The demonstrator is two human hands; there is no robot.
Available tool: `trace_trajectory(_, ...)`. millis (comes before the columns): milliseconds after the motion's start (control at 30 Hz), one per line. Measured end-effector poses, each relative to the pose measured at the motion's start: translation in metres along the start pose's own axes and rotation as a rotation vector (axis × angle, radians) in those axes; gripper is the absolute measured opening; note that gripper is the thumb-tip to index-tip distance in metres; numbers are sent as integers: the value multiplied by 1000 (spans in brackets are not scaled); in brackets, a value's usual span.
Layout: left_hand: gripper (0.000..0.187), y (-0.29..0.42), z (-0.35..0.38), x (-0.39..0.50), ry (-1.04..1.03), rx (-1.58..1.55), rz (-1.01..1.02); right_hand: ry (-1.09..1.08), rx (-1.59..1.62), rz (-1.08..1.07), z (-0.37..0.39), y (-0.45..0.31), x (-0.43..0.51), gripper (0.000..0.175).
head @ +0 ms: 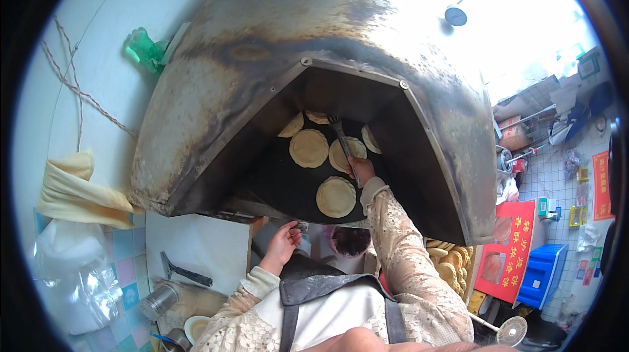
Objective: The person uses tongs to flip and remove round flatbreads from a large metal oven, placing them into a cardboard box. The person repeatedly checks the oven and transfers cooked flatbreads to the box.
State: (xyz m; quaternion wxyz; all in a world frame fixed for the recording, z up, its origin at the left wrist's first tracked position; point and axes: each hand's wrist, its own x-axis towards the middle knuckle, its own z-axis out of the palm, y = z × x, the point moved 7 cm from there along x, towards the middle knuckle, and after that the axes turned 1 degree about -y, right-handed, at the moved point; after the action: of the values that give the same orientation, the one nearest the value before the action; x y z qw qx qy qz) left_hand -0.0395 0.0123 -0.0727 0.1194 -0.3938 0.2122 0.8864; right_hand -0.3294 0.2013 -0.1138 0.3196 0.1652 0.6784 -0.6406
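My right hand (361, 170) reaches into the mouth of a big scorched metal oven (304, 13) and grips a long-handled utensil (343, 140). Its dark head is at a flatbread (317, 117) near the back; whether it is slotted or bristled I cannot tell. Several round, pale flatbreads with crimped edges lie on the dark griddle plate (290, 190), including one (335, 197) near the front and another (308, 148) further in. The handle partly covers a flatbread (354, 151). Below the oven's front edge, my left hand (281, 246) holds nothing, its fingers loosely curled and apart.
At left, a scraper (184, 271) lies on a white surface (201, 239) near a metal cup (159, 300) and a bowl (196, 327). Baked breads (449, 266) are piled at right beside a red sign (506, 253) and a blue crate (543, 276). A yellow cloth (83, 192) hangs left.
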Motion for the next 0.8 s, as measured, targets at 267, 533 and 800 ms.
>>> trace_trajectory(267,26,5,20,3,-50,63,-7,-99,77,28,-18,50,-78,25)
trace_trajectory(533,25,-17,60,-10,-142,169,-16,-126,41,98,-47,94,-252,28)
trace_trajectory(800,27,-67,98,-46,-266,206,-62,-146,9,-15,-62,116,-352,33)
